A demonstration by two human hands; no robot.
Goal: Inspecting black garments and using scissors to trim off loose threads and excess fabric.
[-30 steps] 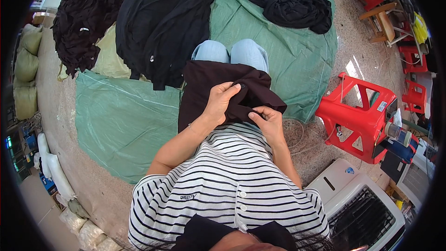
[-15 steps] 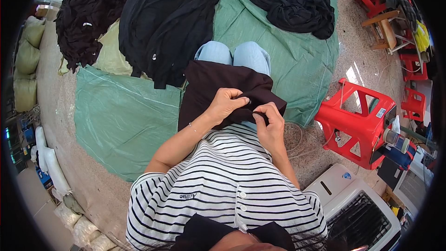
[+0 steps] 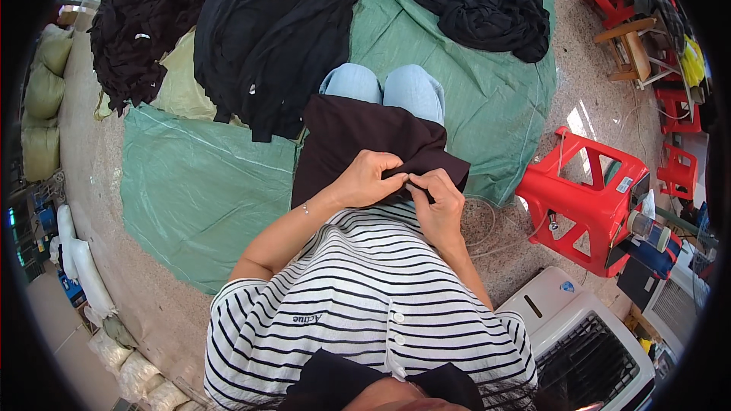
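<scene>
A dark brown piece of cloth, seemingly a garment (image 3: 335,137), lies spread over my lap and thighs. My left hand (image 3: 368,180) pinches its near edge, thumb and forefinger pressed together. Right beside it, my right hand (image 3: 437,199) grips the same edge, its fingertips almost meeting those of the left. Whatever small detail sits between the fingertips is too small to make out. My knees in light blue jeans (image 3: 413,90) show beyond the cloth.
Piles of black clothes (image 3: 278,38) and dark brown clothes (image 3: 145,23) lie ahead on a green sheet (image 3: 205,198), with another black heap (image 3: 487,7) at far right. A red stool (image 3: 582,205) and a white air cooler (image 3: 582,342) stand to my right. Stuffed sacks (image 3: 43,99) line the left.
My left hand has shifted slightly down and its fingertips have come together with those of my right hand at the cloth's edge. The cloth has stayed on my lap.
</scene>
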